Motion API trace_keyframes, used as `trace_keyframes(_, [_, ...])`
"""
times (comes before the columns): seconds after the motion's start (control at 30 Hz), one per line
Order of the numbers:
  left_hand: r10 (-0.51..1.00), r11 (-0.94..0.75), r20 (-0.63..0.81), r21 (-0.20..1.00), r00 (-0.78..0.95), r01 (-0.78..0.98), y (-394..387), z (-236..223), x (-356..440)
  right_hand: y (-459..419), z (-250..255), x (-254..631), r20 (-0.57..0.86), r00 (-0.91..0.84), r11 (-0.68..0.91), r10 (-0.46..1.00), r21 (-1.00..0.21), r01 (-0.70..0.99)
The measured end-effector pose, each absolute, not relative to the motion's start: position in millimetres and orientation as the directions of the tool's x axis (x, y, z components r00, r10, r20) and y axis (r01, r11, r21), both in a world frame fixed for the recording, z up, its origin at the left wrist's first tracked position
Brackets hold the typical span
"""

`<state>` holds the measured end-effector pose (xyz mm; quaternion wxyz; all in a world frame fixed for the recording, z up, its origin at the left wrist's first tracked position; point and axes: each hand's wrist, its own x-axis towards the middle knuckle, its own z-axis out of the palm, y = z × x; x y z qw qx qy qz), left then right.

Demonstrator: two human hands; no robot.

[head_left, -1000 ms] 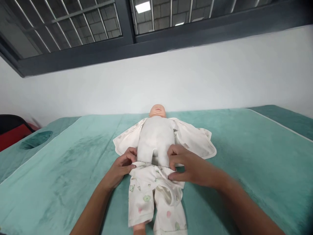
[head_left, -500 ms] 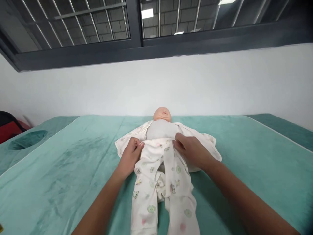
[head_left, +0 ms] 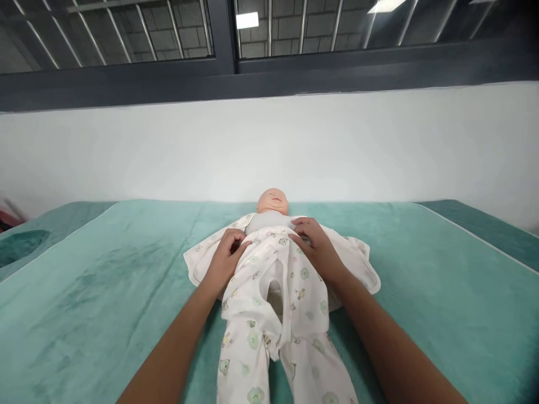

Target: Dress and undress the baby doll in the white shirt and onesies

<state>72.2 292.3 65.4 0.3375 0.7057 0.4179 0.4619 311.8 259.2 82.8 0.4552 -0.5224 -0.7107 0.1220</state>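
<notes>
A baby doll (head_left: 273, 203) lies on its back on a teal blanket (head_left: 105, 292), its head toward the wall. White printed trousers (head_left: 273, 303) cover its legs and belly up to the chest. My left hand (head_left: 226, 259) pinches the waistband at the doll's left side. My right hand (head_left: 316, 249) grips the waistband on the other side. An open white jacket (head_left: 357, 261) lies spread under the doll.
The teal blanket covers a wide bed that runs to a white wall (head_left: 379, 146) below a dark-framed window (head_left: 269, 50). A round hole (head_left: 17, 247) in the bedding sits at the far left.
Both hands have pulled the trousers' waistband up from the doll's hips to its chest. The view has shifted slightly to the right.
</notes>
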Motion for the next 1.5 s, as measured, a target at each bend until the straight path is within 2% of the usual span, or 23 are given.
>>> trace_keyframes(0.1, [0.869, -0.485, 0.404, 0.811, 0.286, 0.328, 293.3, 72.5, 71.7, 260.8, 86.5, 310.2, 0.488, -0.093, 0.446, 0.868, -0.683, 0.578])
trace_keyframes(0.23, [0.918, -0.395, 0.318, 0.717, 0.235, 0.575, 301.0, 86.4, 75.6, 266.1, 90.0, 308.8, 0.402, -0.087, 0.369, 0.911, -0.704, 0.607])
trace_keyframes(0.3, [0.933, -0.351, 0.305, 0.647, 0.192, 0.677, 310.2, 93.4, 79.9, 271.6, 93.5, 309.0, 0.376, -0.044, 0.303, 0.926, -0.667, 0.681])
trace_keyframes(0.4, [0.94, -0.311, 0.308, 0.597, 0.147, 0.74, 325.4, 97.2, 88.5, 285.3, 99.6, 310.2, 0.316, 0.046, 0.161, 0.948, -0.596, 0.787])
trace_keyframes(0.5, [0.933, -0.31, 0.336, 0.568, 0.129, 0.763, 334.2, 88.8, 95.2, 302.4, 100.0, 312.2, 0.267, 0.128, 0.059, 0.955, -0.595, 0.802])
trace_keyframes(0.63, [0.879, -0.399, 0.442, 0.471, 0.181, 0.786, 336.6, 70.2, 93.2, 314.3, 87.2, 313.4, 0.232, 0.205, 0.021, 0.951, -0.708, 0.705])
trace_keyframes(0.77, [0.856, -0.456, 0.448, 0.418, 0.258, 0.786, 333.2, 65.4, 86.5, 310.8, 72.7, 312.0, 0.313, 0.241, 0.179, 0.919, -0.874, 0.452])
trace_keyframes(0.9, [0.79, -0.513, 0.558, 0.377, 0.254, 0.771, 317.5, 76.6, 84.5, 301.9, 67.2, 309.9, 0.374, 0.33, 0.237, 0.867, -0.891, 0.388])
trace_keyframes(1.0, [0.84, -0.47, 0.504, 0.489, 0.202, 0.735, 302.3, 85.4, 84.3, 288.3, 68.0, 308.2, 0.334, 0.358, 0.185, 0.872, -0.902, 0.39])
trace_keyframes(1.1, [0.936, -0.336, 0.32, 0.692, 0.145, 0.639, 291.6, 89.0, 82.4, 268.7, 70.2, 307.7, 0.276, 0.381, 0.117, 0.882, -0.913, 0.391])
trace_keyframes(1.17, [0.969, -0.245, 0.22, 0.768, 0.116, 0.592, 288.5, 87.8, 80.4, 257.6, 71.3, 309.0, 0.246, 0.393, 0.069, 0.886, -0.909, 0.412])
trace_keyframes(1.33, [0.982, -0.188, 0.145, 0.809, 0.121, 0.558, 293.6, 75.1, 78.5, 255.3, 72.0, 314.5, 0.176, 0.314, -0.021, 0.933, -0.843, 0.537])
trace_keyframes(1.5, [0.989, -0.125, 0.072, 0.882, 0.131, 0.455, 296.5, 76.2, 76.7, 257.7, 75.1, 319.6, 0.085, 0.218, -0.037, 0.972, -0.863, 0.503])
